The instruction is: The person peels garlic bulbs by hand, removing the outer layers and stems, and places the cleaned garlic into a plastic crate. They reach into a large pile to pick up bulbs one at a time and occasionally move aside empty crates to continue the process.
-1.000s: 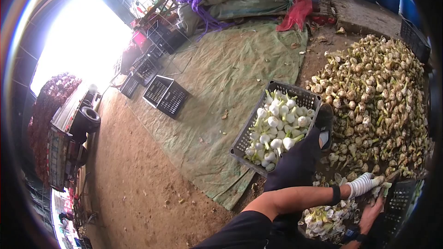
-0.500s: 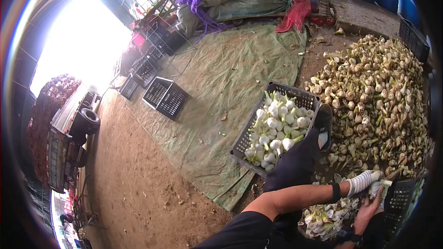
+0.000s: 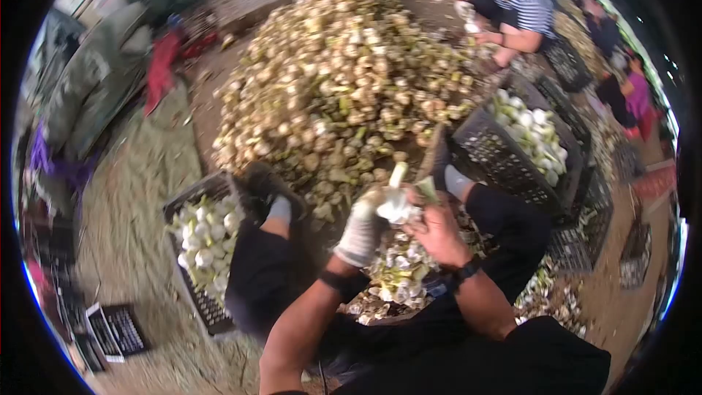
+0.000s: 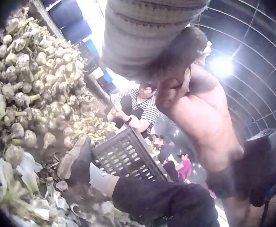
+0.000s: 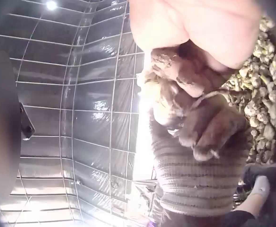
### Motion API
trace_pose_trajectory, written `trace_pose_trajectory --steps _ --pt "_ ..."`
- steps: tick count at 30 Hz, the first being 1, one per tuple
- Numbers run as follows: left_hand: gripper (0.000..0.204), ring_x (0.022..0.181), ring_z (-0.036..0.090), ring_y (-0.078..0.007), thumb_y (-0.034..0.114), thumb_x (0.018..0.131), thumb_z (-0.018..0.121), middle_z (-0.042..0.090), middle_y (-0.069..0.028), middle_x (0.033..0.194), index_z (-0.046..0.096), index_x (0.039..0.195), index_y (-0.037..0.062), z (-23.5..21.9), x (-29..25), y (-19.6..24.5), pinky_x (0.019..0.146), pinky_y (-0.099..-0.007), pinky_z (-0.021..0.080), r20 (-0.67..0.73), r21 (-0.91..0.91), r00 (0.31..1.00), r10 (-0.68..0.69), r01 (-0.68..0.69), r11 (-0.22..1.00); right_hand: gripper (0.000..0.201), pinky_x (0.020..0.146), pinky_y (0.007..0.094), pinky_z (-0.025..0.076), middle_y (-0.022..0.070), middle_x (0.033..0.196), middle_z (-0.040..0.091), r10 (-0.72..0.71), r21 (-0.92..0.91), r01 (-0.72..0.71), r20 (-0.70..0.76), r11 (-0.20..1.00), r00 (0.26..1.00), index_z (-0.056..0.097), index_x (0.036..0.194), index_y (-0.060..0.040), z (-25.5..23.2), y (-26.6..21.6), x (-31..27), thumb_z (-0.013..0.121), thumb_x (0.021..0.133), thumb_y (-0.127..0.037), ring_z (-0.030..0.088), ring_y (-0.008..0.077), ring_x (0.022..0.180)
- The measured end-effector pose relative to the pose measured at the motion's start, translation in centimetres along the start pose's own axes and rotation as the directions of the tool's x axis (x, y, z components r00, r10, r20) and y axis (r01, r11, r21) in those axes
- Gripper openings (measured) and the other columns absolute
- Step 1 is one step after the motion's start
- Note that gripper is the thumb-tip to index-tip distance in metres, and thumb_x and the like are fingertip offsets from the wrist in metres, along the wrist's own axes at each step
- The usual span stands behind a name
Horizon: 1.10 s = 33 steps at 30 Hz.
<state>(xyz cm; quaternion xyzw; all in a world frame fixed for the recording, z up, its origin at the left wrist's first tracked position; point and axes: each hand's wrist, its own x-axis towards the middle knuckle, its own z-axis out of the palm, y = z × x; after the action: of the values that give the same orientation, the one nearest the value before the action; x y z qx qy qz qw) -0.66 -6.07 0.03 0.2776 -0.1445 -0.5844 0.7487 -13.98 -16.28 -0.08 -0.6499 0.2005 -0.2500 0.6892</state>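
Note:
In the head view, a white garlic bulb (image 3: 395, 208) with a pale green stem pointing up is held between both hands, over a heap of peeled-off skins (image 3: 398, 271). My left hand (image 3: 362, 230), in a striped knitted glove, grips the bulb from the left. The bare right hand (image 3: 441, 235) has its fingers curled against the bulb's right side, beside a loose flap of skin. The right wrist view shows bare fingers (image 5: 204, 132) bent over the shaded bulb (image 5: 165, 106), with the glove (image 5: 199, 177) beneath. Fingers hide most of it in the left wrist view.
A large heap of unpeeled garlic (image 3: 344, 73) lies ahead. Crates of white garlic stand left (image 3: 208, 249) and right (image 3: 504, 150) of my legs. Another person in a striped shirt (image 3: 523, 7) squats beyond the right crate. A green tarp (image 3: 139, 197) covers the left floor.
The head view has swung right, bringing the heap and both hands to the middle. The hands stay together at the garlic bulb, whose stem now points up instead of to the right.

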Motion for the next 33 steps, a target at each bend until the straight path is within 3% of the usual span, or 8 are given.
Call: trace_pose_trajectory --steps 1,5,9,15,18,22,24,33 --pt "0.057 0.094 0.065 -0.0174 0.049 0.092 0.060 0.066 -0.0085 0.106 0.056 0.124 0.0013 0.3 -0.1 0.1 0.083 -0.0326 0.054 0.039 0.003 0.999 0.018 -0.018 1.000 0.019 0.056 0.0258 0.045 0.0004 0.081 0.061 0.258 0.641 -0.271 0.117 0.718 0.959 0.064 0.108 -0.0064 0.0 0.5 0.3 0.061 0.095 -0.019 0.055 0.0065 0.061" --pt "0.093 0.104 0.058 -0.0131 0.033 0.084 0.077 0.058 -0.0080 0.121 0.022 0.149 -0.0015 0.5 0.2 -0.9 0.089 -0.0271 0.050 -0.130 0.604 0.945 0.300 -0.165 0.780 0.016 0.059 0.0307 0.052 0.0061 0.086 0.070 -0.206 0.207 0.256 -0.237 0.944 0.950 0.069 0.105 -0.0025 2.4 1.0 1.2 0.063 0.093 -0.011 0.064 0.0154 0.067" --pt "0.047 0.088 0.059 -0.0103 0.031 0.094 0.064 0.064 -0.0041 0.099 0.052 0.127 -0.0005 -0.6 0.8 -1.6 0.078 -0.0243 0.051 -0.338 0.445 0.905 0.258 -0.088 0.891 0.024 0.065 0.0318 0.053 0.0101 0.089 0.070 -0.444 -0.490 0.359 -0.065 0.795 0.894 0.066 0.115 -0.0023 2.8 2.4 0.1 0.060 0.093 -0.004 0.067 0.0182 0.075" --pt "0.039 0.075 0.065 -0.0134 0.033 0.096 0.048 0.067 -0.0066 0.095 0.062 0.114 0.0009 0.3 -0.6 0.8 0.062 -0.0243 0.052 -0.405 0.257 0.859 0.314 -0.222 0.940 0.028 0.050 0.0235 0.045 0.0027 0.072 0.064 0.366 0.410 -0.172 -0.460 0.896 0.809 0.068 0.099 -0.0034 2.1 0.4 0.5 0.062 0.095 -0.030 0.054 0.0095 0.053" --pt "0.044 0.093 0.066 -0.0161 0.036 0.098 0.049 0.067 -0.0095 0.106 0.061 0.120 -0.0008 0.4 -1.1 1.7 0.080 -0.0299 0.054 -0.294 0.168 0.909 0.294 -0.253 0.953 0.041 0.056 0.0335 0.051 0.0148 0.083 0.069 0.445 -0.633 -0.395 -0.089 0.666 0.891 0.060 0.115 -0.0012 -4.0 9.3 -0.9 0.065 0.090 -0.032 0.067 0.0194 0.065" --pt "0.058 0.106 0.063 -0.0185 0.047 0.102 0.041 0.061 -0.0115 0.123 0.050 0.134 0.0005 1.4 -1.7 1.6 0.090 -0.0337 0.053 -0.231 0.263 0.948 0.218 -0.154 0.952 0.054 0.060 0.0363 0.052 0.0173 0.085 0.068 0.285 -0.916 -0.037 0.086 0.400 0.955 0.057 0.125 -0.0025 -2.0 3.7 -3.9 0.070 0.085 -0.035 0.068 0.0302 0.067" --pt "0.058 0.108 0.059 -0.0161 0.047 0.103 0.038 0.057 -0.0114 0.128 0.044 0.139 0.0014 0.4 -1.6 0.9 0.094 -0.0315 0.050 -0.287 0.376 0.940 0.185 -0.067 0.924 0.064 0.065 0.0409 0.054 0.0182 0.091 0.069 0.163 -0.677 -0.093 0.039 0.730 0.986 0.050 0.131 -0.0008 -1.0 -0.1 -2.4 0.071 0.083 -0.038 0.068 0.0335 0.070" --pt "0.056 0.092 0.058 -0.0117 0.045 0.104 0.035 0.062 -0.0073 0.111 0.057 0.125 -0.0022 2.2 -1.7 0.4 0.082 -0.0265 0.048 -0.256 0.747 0.942 0.218 0.049 0.663 0.017 0.042 0.0402 0.039 0.0197 0.061 0.053 -0.343 -0.652 0.248 -0.020 0.717 0.939 0.057 0.087 0.0016 1.4 -0.2 -0.4 0.065 0.078 -0.010 0.053 0.0334 0.045"
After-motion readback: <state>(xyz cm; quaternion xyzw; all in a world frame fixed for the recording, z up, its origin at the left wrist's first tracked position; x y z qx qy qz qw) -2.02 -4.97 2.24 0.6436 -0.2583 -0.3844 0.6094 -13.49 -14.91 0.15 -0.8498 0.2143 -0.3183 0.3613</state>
